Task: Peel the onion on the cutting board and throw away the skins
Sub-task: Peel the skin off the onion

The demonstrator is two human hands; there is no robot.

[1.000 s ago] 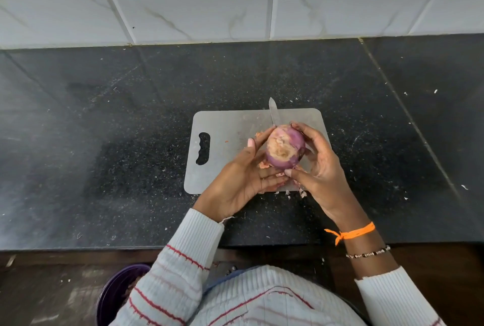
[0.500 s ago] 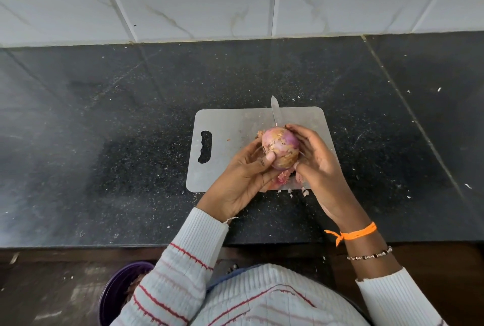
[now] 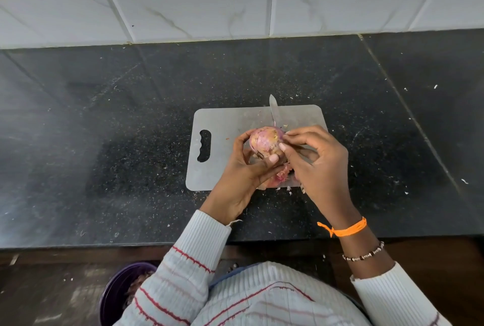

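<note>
Now my left hand (image 3: 242,176) cups the onion (image 3: 265,142) above the cutting board (image 3: 225,126), its long axis running left to right, while my right hand's (image 3: 318,165) fingertips (image 3: 283,146) pinch skin at its right end.

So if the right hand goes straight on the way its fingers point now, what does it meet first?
The right hand points left, its fingertips already at the onion, so it meets the onion first. The left hand cups it beyond; depth is unclear.

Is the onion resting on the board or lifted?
Lifted: the left hand cradles the onion above the cutting board.
</note>
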